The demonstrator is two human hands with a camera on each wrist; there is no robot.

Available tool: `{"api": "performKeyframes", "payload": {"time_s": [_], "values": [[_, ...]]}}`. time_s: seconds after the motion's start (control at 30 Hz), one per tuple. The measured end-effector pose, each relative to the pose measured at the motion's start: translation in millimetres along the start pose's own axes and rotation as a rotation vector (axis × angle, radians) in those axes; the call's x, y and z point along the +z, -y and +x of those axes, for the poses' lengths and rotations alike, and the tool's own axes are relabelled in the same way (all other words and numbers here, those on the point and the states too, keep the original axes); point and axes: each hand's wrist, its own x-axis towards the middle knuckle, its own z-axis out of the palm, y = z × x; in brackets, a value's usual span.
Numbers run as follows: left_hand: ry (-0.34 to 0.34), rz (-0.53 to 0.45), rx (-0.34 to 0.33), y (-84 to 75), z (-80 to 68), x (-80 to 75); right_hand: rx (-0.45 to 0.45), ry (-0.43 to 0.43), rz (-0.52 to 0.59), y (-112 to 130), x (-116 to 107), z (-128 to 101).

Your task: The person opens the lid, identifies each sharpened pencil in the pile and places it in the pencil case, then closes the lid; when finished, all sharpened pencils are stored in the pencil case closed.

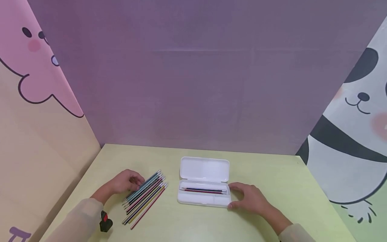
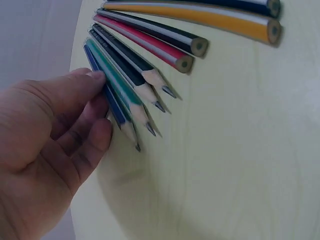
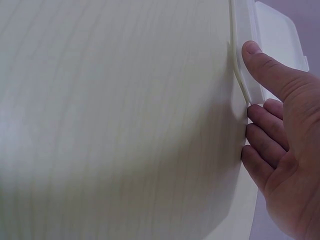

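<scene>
Several coloured pencils (image 1: 145, 198) lie fanned on the pale green table (image 1: 272, 188). My left hand (image 1: 139, 183) is at their upper left end. In the left wrist view its thumb and fingers (image 2: 95, 107) pinch the outermost blue pencil (image 2: 111, 98), which still lies beside the green pencil (image 2: 117, 82). A white pencil case (image 1: 199, 200) stands open at the middle with its lid (image 1: 204, 169) laid back. Two pencils (image 1: 204, 190) lie inside it. My right hand (image 1: 231, 196) rests against the case's right end, thumb on the case rim (image 3: 239, 65), fingers (image 3: 260, 130) fairly straight.
Purple, pink and panda-printed screens wall the table at the back, left and right. A small black and red device (image 1: 105, 222) sits on my left wrist. Bare table shows in front of the case and to the right of my right hand.
</scene>
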Motion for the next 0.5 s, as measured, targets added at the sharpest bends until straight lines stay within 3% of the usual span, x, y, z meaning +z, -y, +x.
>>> {"api": "performKeyframes", "payload": {"time_s": [0.3,0.5], "values": [[-0.082,0.143,-0.076,-13.9,1.1,7.8,-0.001,0.004,-0.003,-1,0,1],[-0.101,0.163,-0.064,-12.4,2.5,6.2,-0.005,-0.003,-0.005,-1,0,1]]}}
